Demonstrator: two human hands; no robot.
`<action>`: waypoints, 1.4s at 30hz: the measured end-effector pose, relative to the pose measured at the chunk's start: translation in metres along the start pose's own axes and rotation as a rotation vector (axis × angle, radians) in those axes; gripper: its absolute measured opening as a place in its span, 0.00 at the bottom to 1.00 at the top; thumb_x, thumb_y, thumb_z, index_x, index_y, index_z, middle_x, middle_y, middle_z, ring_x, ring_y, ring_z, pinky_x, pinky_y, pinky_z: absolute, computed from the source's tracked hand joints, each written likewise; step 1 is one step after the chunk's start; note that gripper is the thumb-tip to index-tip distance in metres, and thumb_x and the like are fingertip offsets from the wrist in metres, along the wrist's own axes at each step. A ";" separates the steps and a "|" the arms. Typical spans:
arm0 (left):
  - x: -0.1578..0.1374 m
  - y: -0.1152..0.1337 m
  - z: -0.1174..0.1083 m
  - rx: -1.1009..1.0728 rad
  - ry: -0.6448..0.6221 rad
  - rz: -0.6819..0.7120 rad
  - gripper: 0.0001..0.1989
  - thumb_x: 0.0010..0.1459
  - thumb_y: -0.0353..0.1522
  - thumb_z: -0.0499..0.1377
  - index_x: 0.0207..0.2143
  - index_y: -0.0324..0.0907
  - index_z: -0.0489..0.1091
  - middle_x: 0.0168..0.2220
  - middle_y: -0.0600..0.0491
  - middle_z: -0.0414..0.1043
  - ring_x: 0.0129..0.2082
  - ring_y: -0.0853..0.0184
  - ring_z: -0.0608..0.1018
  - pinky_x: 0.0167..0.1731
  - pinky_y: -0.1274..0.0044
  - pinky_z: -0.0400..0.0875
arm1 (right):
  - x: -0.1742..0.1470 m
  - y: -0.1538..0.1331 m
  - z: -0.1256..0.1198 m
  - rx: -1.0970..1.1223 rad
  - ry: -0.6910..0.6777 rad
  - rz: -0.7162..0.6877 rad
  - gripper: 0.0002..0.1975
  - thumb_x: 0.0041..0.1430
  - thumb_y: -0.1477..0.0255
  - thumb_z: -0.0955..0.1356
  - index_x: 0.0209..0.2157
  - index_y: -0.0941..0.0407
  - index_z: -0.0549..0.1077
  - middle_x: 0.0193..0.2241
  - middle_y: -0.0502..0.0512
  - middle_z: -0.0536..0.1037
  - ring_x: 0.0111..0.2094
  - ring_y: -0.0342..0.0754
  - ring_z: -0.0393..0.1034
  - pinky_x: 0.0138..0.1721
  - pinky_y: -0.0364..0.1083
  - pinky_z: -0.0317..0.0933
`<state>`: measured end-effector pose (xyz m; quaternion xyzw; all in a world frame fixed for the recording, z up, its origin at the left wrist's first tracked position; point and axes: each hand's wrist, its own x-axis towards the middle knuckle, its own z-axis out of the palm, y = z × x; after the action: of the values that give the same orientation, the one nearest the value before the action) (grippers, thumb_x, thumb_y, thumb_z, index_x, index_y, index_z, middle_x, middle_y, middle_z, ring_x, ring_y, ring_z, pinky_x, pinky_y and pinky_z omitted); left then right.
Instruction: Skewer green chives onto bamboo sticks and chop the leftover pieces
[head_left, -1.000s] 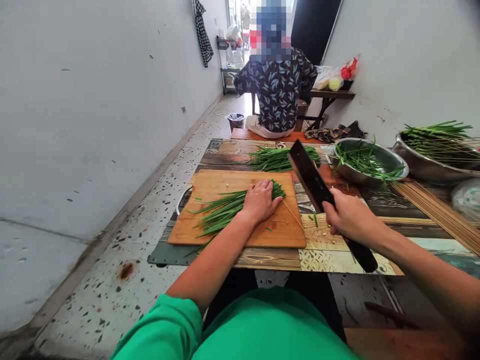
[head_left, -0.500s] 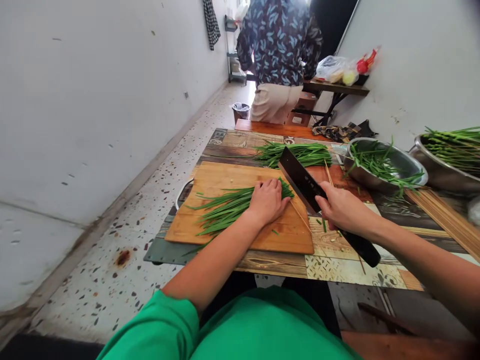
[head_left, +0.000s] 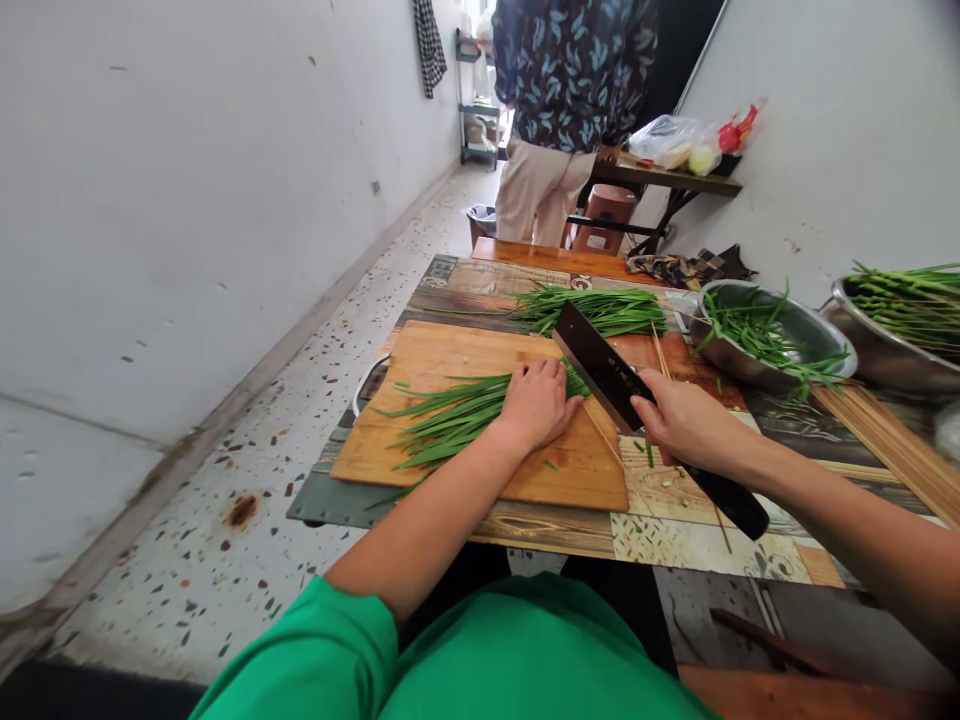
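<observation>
A bunch of garlic chives point(head_left: 450, 415) lies across the wooden cutting board point(head_left: 427, 350), its leaf tips fanned out to the left. My left hand point(head_left: 536, 400) is closed over the bunch near its right end, pressing it to the board. In my right hand point(head_left: 682, 420) is a black-handled cleaver point(head_left: 600, 365), gripped where handle meets blade. The dark blade is tilted, close beside the right end of the chives; whether it touches them I cannot tell. Small cut green bits lie on the board and the table to the right.
More chives point(head_left: 592, 310) lie behind the board. To the right stand a metal bowl point(head_left: 806, 370) with loose greens, another metal bowl point(head_left: 885, 355) of green stalks, and a bundle of thin wooden sticks point(head_left: 892, 440). A person point(head_left: 555, 120) stands beyond the table by a bench point(head_left: 555, 252).
The cleaver has shifted slightly left, nearer the end of the chives. My left hand stays on the bunch. The person beyond the table has changed stance.
</observation>
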<state>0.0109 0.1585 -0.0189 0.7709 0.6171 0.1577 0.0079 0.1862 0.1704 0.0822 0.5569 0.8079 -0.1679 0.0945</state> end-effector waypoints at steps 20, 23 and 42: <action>0.005 0.000 -0.007 -0.019 -0.057 0.031 0.25 0.62 0.42 0.51 0.52 0.29 0.66 0.50 0.37 0.69 0.52 0.55 0.68 0.51 0.68 0.62 | 0.015 0.003 -0.001 0.045 -0.178 0.001 0.08 0.66 0.73 0.55 0.41 0.59 0.61 0.14 0.48 0.69 0.14 0.46 0.68 0.16 0.40 0.54; 0.007 -0.001 -0.005 -0.032 -0.065 0.032 0.26 0.62 0.41 0.52 0.52 0.28 0.66 0.50 0.36 0.69 0.53 0.54 0.68 0.51 0.68 0.63 | 0.031 -0.006 0.001 0.028 -0.145 -0.024 0.09 0.65 0.73 0.56 0.43 0.60 0.62 0.15 0.50 0.72 0.15 0.46 0.69 0.18 0.41 0.55; -0.029 -0.028 -0.047 -0.019 -0.244 -0.113 0.53 0.50 0.58 0.54 0.66 0.33 0.44 0.66 0.35 0.47 0.66 0.50 0.53 0.63 0.58 0.45 | -0.026 0.009 0.010 0.137 -0.004 0.060 0.08 0.64 0.71 0.56 0.40 0.58 0.63 0.15 0.49 0.70 0.15 0.46 0.68 0.19 0.42 0.56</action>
<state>-0.0331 0.1294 0.0128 0.7483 0.6523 0.0680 0.0992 0.2032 0.1468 0.0800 0.5856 0.7773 -0.2212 0.0629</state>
